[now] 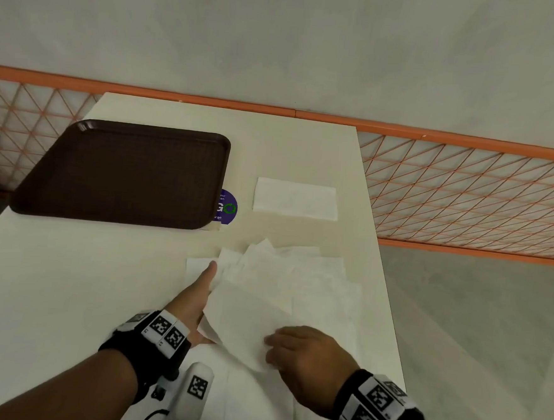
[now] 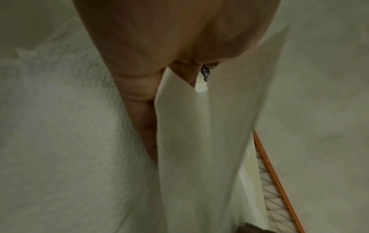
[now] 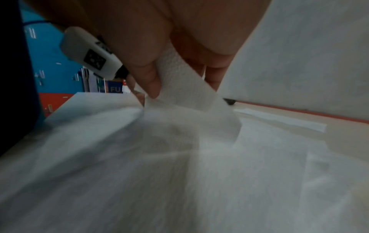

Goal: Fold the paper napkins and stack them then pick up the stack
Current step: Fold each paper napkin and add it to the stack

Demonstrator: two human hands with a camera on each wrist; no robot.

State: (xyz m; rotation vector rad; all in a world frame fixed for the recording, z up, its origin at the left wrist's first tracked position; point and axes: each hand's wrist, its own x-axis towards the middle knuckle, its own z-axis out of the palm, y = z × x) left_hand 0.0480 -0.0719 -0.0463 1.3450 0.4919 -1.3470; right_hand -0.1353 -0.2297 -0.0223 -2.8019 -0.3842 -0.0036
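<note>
One white napkin (image 1: 245,322) is lifted off a loose pile of unfolded napkins (image 1: 313,278) at the table's near right. My right hand (image 1: 304,356) pinches its near corner between thumb and fingers, as the right wrist view shows (image 3: 179,82). My left hand (image 1: 194,299) lies with straight fingers along the napkin's left edge (image 2: 189,141). Its thumb is mostly hidden behind the paper. One folded napkin (image 1: 296,198) lies flat farther back, apart from the pile.
An empty brown tray (image 1: 124,173) sits at the back left, partly over a purple round sticker (image 1: 228,206). The cream table (image 1: 67,277) ends close to the pile's right side. An orange mesh railing (image 1: 467,190) runs behind and to the right.
</note>
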